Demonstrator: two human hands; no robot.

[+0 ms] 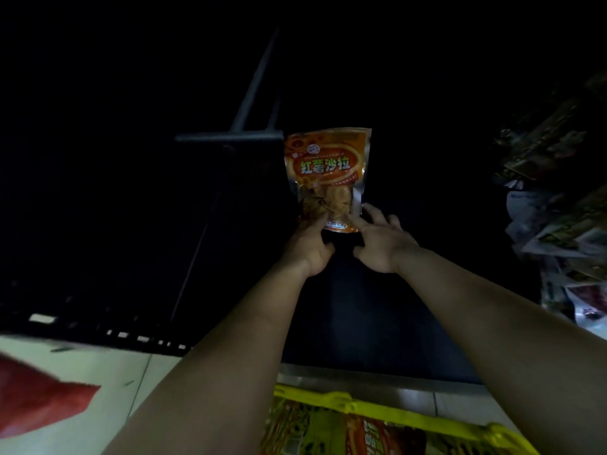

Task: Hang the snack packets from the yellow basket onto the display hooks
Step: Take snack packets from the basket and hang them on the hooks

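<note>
An orange snack packet (326, 174) with green lettering stands upright against the dark display, its top level with a grey hook bar (230, 137). My left hand (310, 247) pinches its lower left corner. My right hand (381, 246) touches the lower right corner with fingers spread. Whether the packet hangs on a hook is too dark to tell. Below, the yellow basket (394, 413) holds more orange packets (377, 435).
Metal hook rods (254, 83) rise from the bar into the dark. Other hanging packets (558, 208) crowd the right edge. A dark shelf edge with price tags (131, 336) runs at the lower left. Pale floor tiles and a red bag (39, 395) lie below it.
</note>
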